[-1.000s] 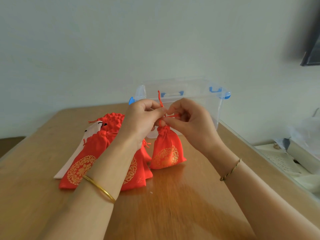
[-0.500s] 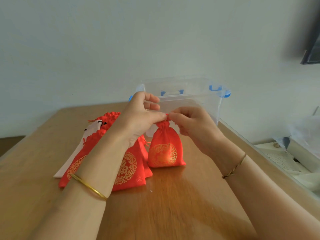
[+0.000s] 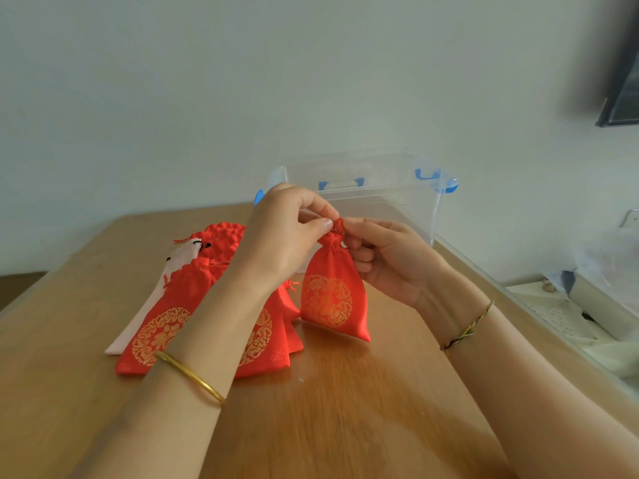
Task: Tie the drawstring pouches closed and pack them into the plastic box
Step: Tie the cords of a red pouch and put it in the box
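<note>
Our left hand (image 3: 283, 236) and right hand (image 3: 387, 264) both pinched the gathered neck of the red pouch (image 3: 328, 299), holding it upright so, we judged, the knot (image 3: 339, 225) could draw tight. It was just before the open plastic box (image 3: 397, 205), handy for packing.

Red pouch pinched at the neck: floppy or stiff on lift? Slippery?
Probably soft: the red pouch bulges below its gathered neck, so it would sag, not stand rigid. Likely light: the left hand and right hand hold it by fingertip pinches. Its sheen suggests slippery sides; the neck seems safer.
</note>
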`<move>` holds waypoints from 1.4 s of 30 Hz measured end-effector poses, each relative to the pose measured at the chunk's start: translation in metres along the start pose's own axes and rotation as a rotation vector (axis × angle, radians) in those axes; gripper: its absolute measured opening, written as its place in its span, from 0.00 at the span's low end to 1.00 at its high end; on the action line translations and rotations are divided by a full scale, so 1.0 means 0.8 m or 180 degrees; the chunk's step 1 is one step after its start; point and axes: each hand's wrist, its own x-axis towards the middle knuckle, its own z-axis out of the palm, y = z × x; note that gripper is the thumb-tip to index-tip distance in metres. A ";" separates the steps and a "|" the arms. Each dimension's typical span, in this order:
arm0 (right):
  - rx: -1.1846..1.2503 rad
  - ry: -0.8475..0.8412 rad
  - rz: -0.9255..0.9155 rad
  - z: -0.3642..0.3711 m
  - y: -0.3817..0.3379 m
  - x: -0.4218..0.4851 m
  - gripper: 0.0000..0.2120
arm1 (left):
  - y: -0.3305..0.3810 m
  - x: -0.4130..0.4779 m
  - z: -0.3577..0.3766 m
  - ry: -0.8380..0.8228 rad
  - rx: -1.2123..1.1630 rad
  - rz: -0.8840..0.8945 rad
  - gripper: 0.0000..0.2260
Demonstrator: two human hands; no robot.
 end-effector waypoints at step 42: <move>-0.3811 0.1576 -0.0742 0.010 -0.130 0.188 0.07 | -0.072 0.086 -0.015 -0.0216 0.1186 0.0250 0.08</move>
